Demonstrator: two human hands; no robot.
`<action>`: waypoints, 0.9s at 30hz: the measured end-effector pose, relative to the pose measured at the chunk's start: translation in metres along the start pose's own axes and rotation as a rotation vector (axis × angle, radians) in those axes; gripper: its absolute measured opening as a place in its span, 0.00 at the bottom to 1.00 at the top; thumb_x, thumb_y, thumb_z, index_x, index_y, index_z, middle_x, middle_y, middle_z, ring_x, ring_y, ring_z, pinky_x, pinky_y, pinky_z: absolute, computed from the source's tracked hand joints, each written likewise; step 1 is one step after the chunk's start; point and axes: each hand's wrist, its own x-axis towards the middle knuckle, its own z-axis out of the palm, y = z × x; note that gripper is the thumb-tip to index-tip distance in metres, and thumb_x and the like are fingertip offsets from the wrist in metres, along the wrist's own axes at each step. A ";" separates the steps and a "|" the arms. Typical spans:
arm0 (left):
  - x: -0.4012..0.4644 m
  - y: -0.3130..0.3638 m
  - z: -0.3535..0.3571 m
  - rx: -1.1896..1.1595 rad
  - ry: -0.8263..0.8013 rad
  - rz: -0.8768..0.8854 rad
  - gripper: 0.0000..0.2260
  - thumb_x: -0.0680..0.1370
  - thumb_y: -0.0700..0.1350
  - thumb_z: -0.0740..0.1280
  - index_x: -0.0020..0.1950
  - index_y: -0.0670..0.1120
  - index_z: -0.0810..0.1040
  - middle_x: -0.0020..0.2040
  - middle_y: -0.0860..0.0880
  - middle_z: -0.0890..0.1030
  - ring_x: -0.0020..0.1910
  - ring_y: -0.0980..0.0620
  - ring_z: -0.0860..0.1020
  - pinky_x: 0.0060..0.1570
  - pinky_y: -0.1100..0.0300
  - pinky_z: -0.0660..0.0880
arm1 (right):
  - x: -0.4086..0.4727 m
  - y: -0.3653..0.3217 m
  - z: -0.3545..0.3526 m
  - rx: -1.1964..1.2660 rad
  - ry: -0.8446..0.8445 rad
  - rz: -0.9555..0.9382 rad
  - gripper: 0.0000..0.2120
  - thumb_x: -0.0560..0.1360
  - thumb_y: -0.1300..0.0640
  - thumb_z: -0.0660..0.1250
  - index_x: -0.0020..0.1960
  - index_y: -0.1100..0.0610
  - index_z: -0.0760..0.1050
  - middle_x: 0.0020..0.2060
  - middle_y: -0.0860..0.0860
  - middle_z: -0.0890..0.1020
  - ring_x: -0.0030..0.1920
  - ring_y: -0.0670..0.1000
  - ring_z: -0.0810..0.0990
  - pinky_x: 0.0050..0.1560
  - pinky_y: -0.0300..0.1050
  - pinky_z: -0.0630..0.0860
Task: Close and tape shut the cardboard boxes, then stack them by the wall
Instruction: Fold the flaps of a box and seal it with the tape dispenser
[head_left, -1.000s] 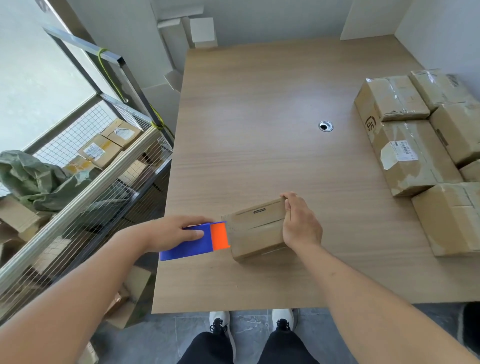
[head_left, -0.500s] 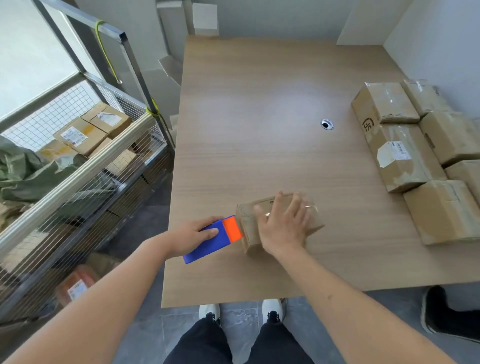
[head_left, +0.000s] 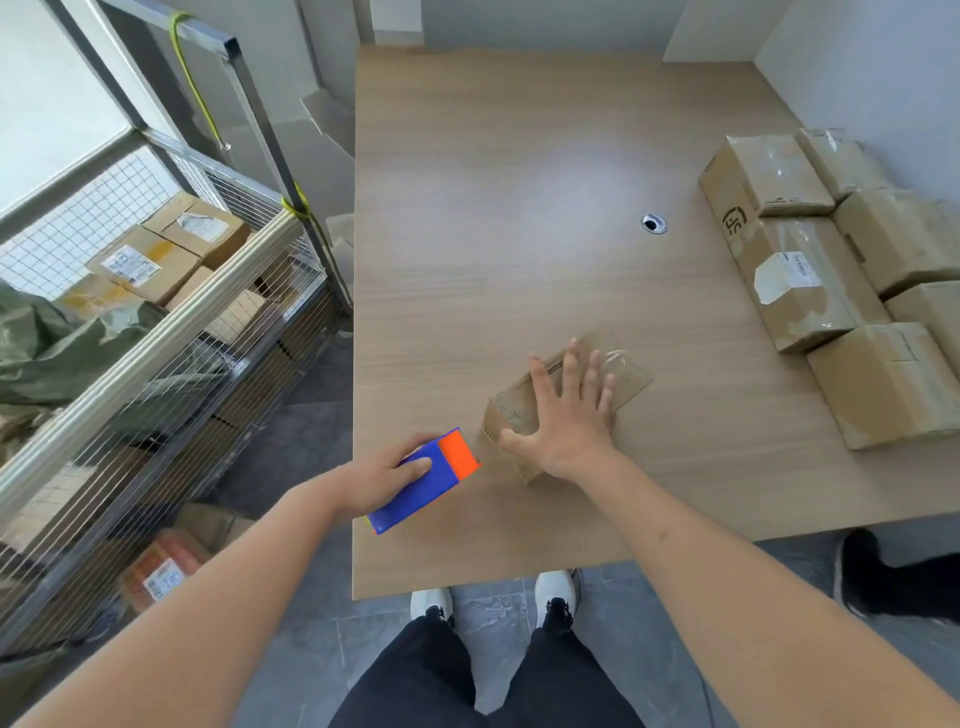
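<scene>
table (head_left: 493, 234): light wood-grain top, round cable grommet (head_left: 653, 223) beyond the hands | small cardboard box (head_left: 623, 371) lies under the right hand (head_left: 563, 421) | group of taped boxes (head_left: 810, 280) well right of the hands, near the wall | blue-orange tape dispenser (head_left: 431, 475) in the left hand (head_left: 384, 475) at the near left edge

Bright, even daylight, from window (head_left: 57, 93) at left; pane blown out, near white. Soft glare patch on bench (head_left: 561, 187) mid-top. Shadows faint, short. Tape on box (head_left: 621, 364) glints. Right hand (head_left: 566, 415) fingers slightly motion-blurred. Wide-angle distortion: rack (head_left: 171, 332) rails and walls bow at edges, forearms stretched toward bottom corners. Overall soft, compression smear in wood grain.
</scene>
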 end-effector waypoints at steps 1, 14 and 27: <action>-0.004 0.002 -0.005 0.004 0.006 0.018 0.17 0.83 0.58 0.60 0.70 0.75 0.65 0.59 0.60 0.82 0.59 0.51 0.80 0.66 0.45 0.74 | 0.003 -0.003 -0.005 0.002 -0.022 -0.061 0.52 0.69 0.30 0.67 0.82 0.41 0.42 0.79 0.56 0.29 0.77 0.65 0.26 0.77 0.66 0.32; -0.044 0.026 -0.040 0.159 0.108 0.290 0.33 0.79 0.41 0.72 0.74 0.70 0.65 0.66 0.60 0.76 0.62 0.55 0.77 0.64 0.51 0.75 | 0.002 -0.002 -0.004 -0.042 0.004 -0.452 0.52 0.72 0.50 0.77 0.81 0.34 0.44 0.82 0.45 0.36 0.82 0.54 0.35 0.80 0.59 0.38; -0.068 0.075 -0.041 0.224 0.172 0.310 0.32 0.78 0.42 0.73 0.72 0.72 0.67 0.67 0.62 0.74 0.66 0.59 0.73 0.67 0.47 0.72 | -0.023 -0.022 -0.062 0.937 -0.218 -0.379 0.12 0.79 0.58 0.69 0.59 0.49 0.84 0.53 0.45 0.87 0.56 0.45 0.84 0.63 0.52 0.79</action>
